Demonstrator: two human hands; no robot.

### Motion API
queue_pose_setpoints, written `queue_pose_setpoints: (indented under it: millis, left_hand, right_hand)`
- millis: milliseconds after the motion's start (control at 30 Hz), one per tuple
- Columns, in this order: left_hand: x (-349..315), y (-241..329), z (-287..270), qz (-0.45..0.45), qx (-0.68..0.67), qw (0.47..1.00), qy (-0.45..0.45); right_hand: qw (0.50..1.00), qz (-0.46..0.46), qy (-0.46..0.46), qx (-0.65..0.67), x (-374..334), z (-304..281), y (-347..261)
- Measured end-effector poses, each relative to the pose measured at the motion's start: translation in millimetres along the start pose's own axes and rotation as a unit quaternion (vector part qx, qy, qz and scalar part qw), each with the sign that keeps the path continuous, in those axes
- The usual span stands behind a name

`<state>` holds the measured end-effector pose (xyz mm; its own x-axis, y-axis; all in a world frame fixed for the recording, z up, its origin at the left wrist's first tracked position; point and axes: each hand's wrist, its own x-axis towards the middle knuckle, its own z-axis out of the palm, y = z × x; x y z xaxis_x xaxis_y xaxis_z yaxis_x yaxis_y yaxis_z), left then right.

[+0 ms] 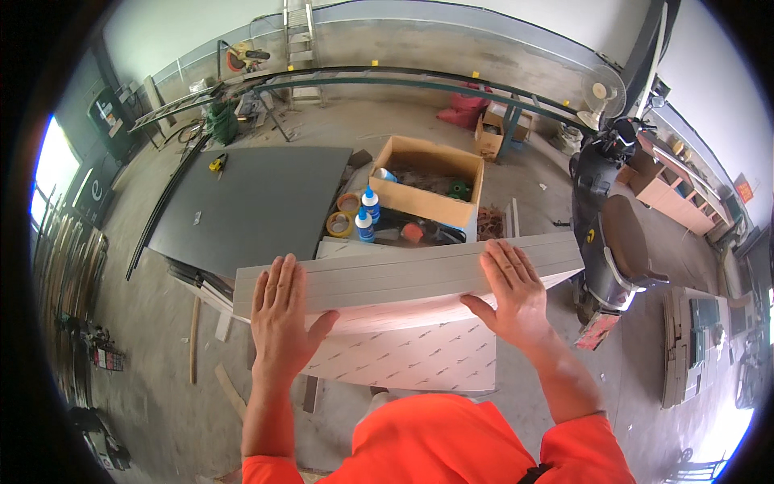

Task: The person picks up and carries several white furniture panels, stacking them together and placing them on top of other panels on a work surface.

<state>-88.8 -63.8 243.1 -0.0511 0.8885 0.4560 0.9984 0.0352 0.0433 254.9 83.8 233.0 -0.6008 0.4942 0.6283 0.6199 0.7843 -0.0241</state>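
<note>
A stack of long grey boards [387, 276] spans the space in front of me, its layered edges facing up. My left hand [282, 319] lies on its left part, fingers stretched over the edges and thumb out along the near side. Toward the right end, my right hand [514, 297] rests the same way, fingers extended and thumb pointing inward. Neither hand is closed round anything. Below the stack, nearer my body, shows a pale panel [411, 355] with repeated printed marks. What supports the stack is mostly hidden.
Beyond the stack are glue bottles [365, 226], tape rolls [340, 224] and an open cardboard box [427, 203]. A large dark sheet [250, 202] carries a yellow tool [218, 164] at left. A scooter [609, 234] stands close on the right. Wood strips [194, 339] lie on the floor.
</note>
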Motion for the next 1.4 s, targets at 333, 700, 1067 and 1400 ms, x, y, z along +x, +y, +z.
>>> queue_pose_setpoints:
  millis: [333, 700, 1067, 1400]
  left_hand:
    - [5, 9, -10, -0.027, -0.028, 0.999, -0.036]
    - [7, -6, 7, 0.04, -0.034, 0.998, 0.039]
    - [2, -5, 6, 0.036, -0.012, 0.999, 0.038]
    - [2, -12, 17, 0.062, 0.005, 0.996, 0.058]
  right_hand:
    - [1.0, 0.01, 0.009, -0.009, -5, -3, -4]
    - [0.998, 0.044, 0.025, 0.03, 2, -2, -4]
    - [0.999, 0.044, 0.02, 0.013, -2, -4, -7]
    - [0.998, 0.061, 0.012, 0.008, -1, -3, -6]
